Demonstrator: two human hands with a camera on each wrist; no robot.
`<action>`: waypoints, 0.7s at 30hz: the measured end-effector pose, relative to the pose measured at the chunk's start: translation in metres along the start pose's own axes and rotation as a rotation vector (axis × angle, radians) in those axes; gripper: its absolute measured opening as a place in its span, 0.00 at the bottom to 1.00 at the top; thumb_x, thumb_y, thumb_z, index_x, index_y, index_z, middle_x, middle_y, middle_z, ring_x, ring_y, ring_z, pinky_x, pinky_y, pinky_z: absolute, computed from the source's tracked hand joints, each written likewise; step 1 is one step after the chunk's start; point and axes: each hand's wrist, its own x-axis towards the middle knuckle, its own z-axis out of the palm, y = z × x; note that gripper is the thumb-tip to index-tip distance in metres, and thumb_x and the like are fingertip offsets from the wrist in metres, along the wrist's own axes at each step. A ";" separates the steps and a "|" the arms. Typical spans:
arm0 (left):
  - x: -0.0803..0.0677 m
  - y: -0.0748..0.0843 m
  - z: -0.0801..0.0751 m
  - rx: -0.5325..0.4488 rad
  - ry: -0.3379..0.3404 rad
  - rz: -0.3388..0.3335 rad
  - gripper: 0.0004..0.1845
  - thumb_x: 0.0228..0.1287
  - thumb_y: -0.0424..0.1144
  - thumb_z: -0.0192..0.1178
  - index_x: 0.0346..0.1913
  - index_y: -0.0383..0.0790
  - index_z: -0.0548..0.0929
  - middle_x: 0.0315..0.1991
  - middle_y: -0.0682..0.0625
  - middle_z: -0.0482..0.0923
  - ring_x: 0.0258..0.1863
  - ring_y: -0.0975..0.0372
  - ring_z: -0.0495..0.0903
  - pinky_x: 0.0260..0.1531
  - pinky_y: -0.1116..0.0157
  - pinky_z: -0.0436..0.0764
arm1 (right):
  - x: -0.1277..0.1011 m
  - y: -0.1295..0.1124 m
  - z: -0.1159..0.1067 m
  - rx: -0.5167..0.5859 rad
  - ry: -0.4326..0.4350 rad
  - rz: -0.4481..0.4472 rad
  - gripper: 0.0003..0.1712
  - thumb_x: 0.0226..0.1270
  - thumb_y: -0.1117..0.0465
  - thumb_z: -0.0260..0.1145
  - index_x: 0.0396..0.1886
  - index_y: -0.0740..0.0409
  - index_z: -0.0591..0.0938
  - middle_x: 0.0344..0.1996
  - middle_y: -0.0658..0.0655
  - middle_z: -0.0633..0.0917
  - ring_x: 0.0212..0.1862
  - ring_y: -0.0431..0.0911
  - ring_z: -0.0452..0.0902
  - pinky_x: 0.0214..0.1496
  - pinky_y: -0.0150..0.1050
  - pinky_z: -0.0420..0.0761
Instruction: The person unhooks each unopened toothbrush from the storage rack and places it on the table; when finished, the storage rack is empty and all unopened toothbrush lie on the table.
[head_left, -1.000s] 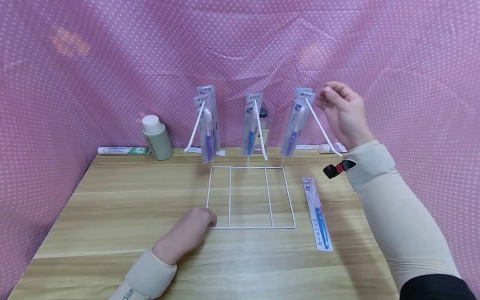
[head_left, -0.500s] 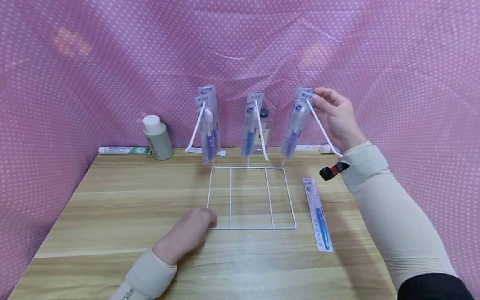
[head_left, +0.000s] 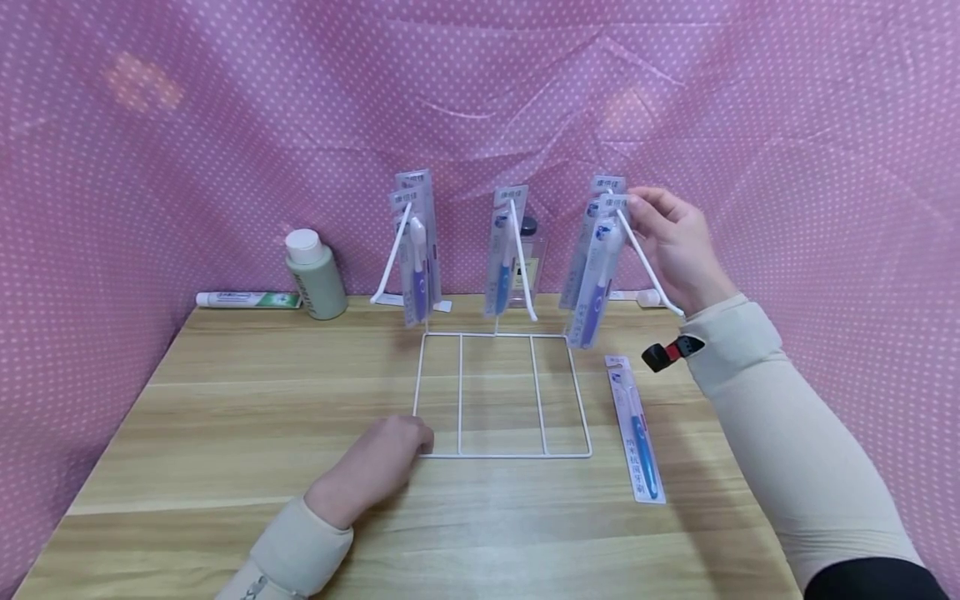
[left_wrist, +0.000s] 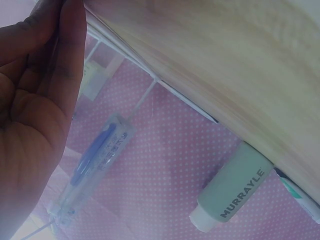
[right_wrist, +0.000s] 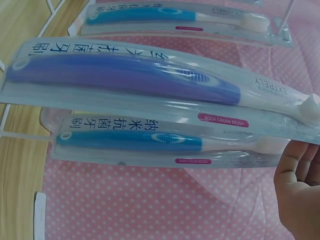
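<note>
1. Far left at the back of the wooden table (head_left: pixel 225 433): a toothpaste tube (head_left: pixel 243 300) lying flat against the pink dotted backdrop (head_left: pixel 187 150), and right beside it a green MURRAYLE bottle (head_left: pixel 315 275) with a white cap.
2. Left hand (head_left: pixel 378 467) sits on the table at the front-left corner of the white wire rack (head_left: pixel 501 392), fingers curled and touching that corner of the frame. Can't tell from any view whether they really grip the wire or only rest on it.
3. The rack's flat base lies on the table and three white hooks stick up at the back. Left hook has packs with a purple toothbrush (head_left: pixel 417 250); middle hook has a pack with a blue one (head_left: pixel 504 250).
4. Behind the middle hook there's a clear bottle with a dark cap (head_left: pixel 527 254), mostly hidden.
5. Right hook: the right hand (head_left: pixel 671 246) is up at its top, fingers pinching the top of the front packaged purple toothbrush (head_left: pixel 596 275), which hangs tilted in front of another pack (head_left: pixel 581 250). The right wrist view shows a blue brush in that one.
6. One more blue toothbrush pack (head_left: pixel 635 425) lies flat on the table, just right of the rack.
</note>
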 end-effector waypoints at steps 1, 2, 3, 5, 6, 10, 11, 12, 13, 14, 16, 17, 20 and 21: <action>0.000 0.000 0.000 0.001 -0.001 0.001 0.16 0.58 0.18 0.61 0.27 0.45 0.86 0.27 0.54 0.82 0.27 0.66 0.77 0.29 0.66 0.81 | -0.002 0.000 -0.001 -0.007 -0.004 0.004 0.11 0.71 0.61 0.73 0.49 0.60 0.85 0.44 0.52 0.87 0.47 0.42 0.82 0.57 0.35 0.83; 0.000 0.000 0.001 0.000 -0.001 0.001 0.16 0.58 0.18 0.61 0.27 0.45 0.86 0.27 0.54 0.82 0.27 0.66 0.77 0.29 0.66 0.80 | -0.005 -0.001 -0.002 -0.010 -0.011 0.007 0.11 0.72 0.61 0.72 0.49 0.60 0.85 0.44 0.52 0.87 0.48 0.42 0.82 0.57 0.35 0.83; 0.000 0.000 0.001 0.000 -0.001 0.003 0.17 0.58 0.18 0.61 0.27 0.45 0.86 0.27 0.54 0.81 0.27 0.67 0.77 0.28 0.66 0.80 | -0.007 -0.001 -0.003 -0.016 -0.017 0.008 0.11 0.72 0.61 0.72 0.49 0.60 0.85 0.44 0.52 0.87 0.48 0.42 0.82 0.57 0.35 0.83; 0.001 0.000 0.001 0.000 0.000 0.008 0.17 0.58 0.17 0.61 0.26 0.45 0.85 0.26 0.54 0.81 0.27 0.67 0.76 0.28 0.66 0.80 | -0.013 -0.002 -0.004 -0.007 -0.032 0.010 0.09 0.73 0.61 0.71 0.47 0.60 0.85 0.43 0.52 0.87 0.48 0.42 0.83 0.56 0.35 0.85; 0.001 0.000 0.001 -0.001 0.002 0.011 0.17 0.57 0.17 0.61 0.26 0.45 0.85 0.26 0.54 0.81 0.27 0.67 0.77 0.28 0.66 0.80 | -0.016 -0.003 -0.005 -0.008 -0.039 0.011 0.08 0.73 0.61 0.71 0.47 0.61 0.85 0.43 0.52 0.87 0.47 0.42 0.83 0.55 0.34 0.85; 0.001 0.000 0.000 0.001 0.005 0.012 0.17 0.57 0.17 0.61 0.26 0.44 0.85 0.26 0.54 0.81 0.28 0.66 0.77 0.28 0.67 0.80 | -0.028 -0.005 -0.007 -0.049 -0.069 0.015 0.08 0.76 0.59 0.69 0.46 0.60 0.86 0.41 0.52 0.87 0.45 0.41 0.84 0.52 0.34 0.87; 0.001 0.000 0.000 0.002 0.005 0.012 0.17 0.57 0.17 0.61 0.26 0.44 0.85 0.26 0.54 0.81 0.28 0.66 0.78 0.28 0.67 0.80 | -0.031 -0.005 -0.008 -0.056 -0.076 0.014 0.09 0.76 0.59 0.68 0.45 0.60 0.86 0.41 0.52 0.87 0.45 0.41 0.85 0.52 0.34 0.87; 0.001 0.000 0.001 0.004 0.005 0.012 0.17 0.57 0.17 0.61 0.26 0.44 0.85 0.26 0.54 0.81 0.28 0.66 0.78 0.28 0.67 0.80 | -0.035 -0.005 -0.008 -0.081 -0.079 0.007 0.09 0.77 0.58 0.68 0.45 0.59 0.87 0.40 0.51 0.87 0.43 0.41 0.85 0.50 0.33 0.87; 0.001 0.001 0.001 0.004 0.003 0.011 0.17 0.57 0.17 0.61 0.26 0.44 0.86 0.27 0.54 0.82 0.28 0.66 0.78 0.28 0.67 0.80 | -0.038 -0.006 -0.008 -0.086 -0.086 0.001 0.08 0.77 0.59 0.67 0.44 0.59 0.87 0.40 0.51 0.88 0.42 0.41 0.85 0.49 0.32 0.87; 0.001 0.001 0.001 0.006 0.003 0.010 0.17 0.57 0.17 0.61 0.26 0.44 0.86 0.27 0.54 0.82 0.28 0.66 0.78 0.28 0.66 0.81 | -0.041 -0.006 -0.009 -0.085 -0.092 -0.004 0.08 0.78 0.59 0.66 0.44 0.59 0.87 0.39 0.51 0.88 0.41 0.41 0.85 0.47 0.32 0.87; 0.001 0.001 0.000 0.008 0.001 0.008 0.17 0.57 0.17 0.61 0.27 0.44 0.86 0.27 0.53 0.82 0.28 0.66 0.79 0.29 0.66 0.81 | -0.048 -0.007 -0.009 -0.079 -0.108 -0.019 0.08 0.79 0.61 0.65 0.43 0.59 0.87 0.37 0.52 0.89 0.38 0.41 0.86 0.44 0.32 0.87; 0.001 0.001 0.000 0.010 0.001 0.008 0.17 0.57 0.17 0.61 0.27 0.44 0.86 0.27 0.53 0.83 0.29 0.65 0.80 0.29 0.66 0.82 | -0.051 -0.008 -0.009 -0.076 -0.116 -0.026 0.08 0.79 0.62 0.64 0.43 0.59 0.87 0.38 0.52 0.90 0.38 0.41 0.87 0.43 0.32 0.87; 0.001 0.001 -0.001 0.014 -0.001 0.007 0.16 0.58 0.17 0.62 0.28 0.43 0.87 0.28 0.52 0.83 0.30 0.65 0.81 0.30 0.65 0.83 | -0.061 -0.011 -0.008 -0.073 -0.139 -0.038 0.08 0.80 0.64 0.62 0.43 0.60 0.87 0.38 0.53 0.92 0.38 0.41 0.90 0.43 0.33 0.88; 0.001 0.001 -0.001 0.014 -0.001 0.007 0.16 0.58 0.17 0.62 0.28 0.43 0.87 0.28 0.52 0.84 0.30 0.64 0.82 0.30 0.65 0.83 | -0.064 -0.012 -0.008 -0.073 -0.144 -0.044 0.09 0.80 0.65 0.62 0.43 0.61 0.87 0.39 0.54 0.92 0.39 0.42 0.90 0.43 0.33 0.88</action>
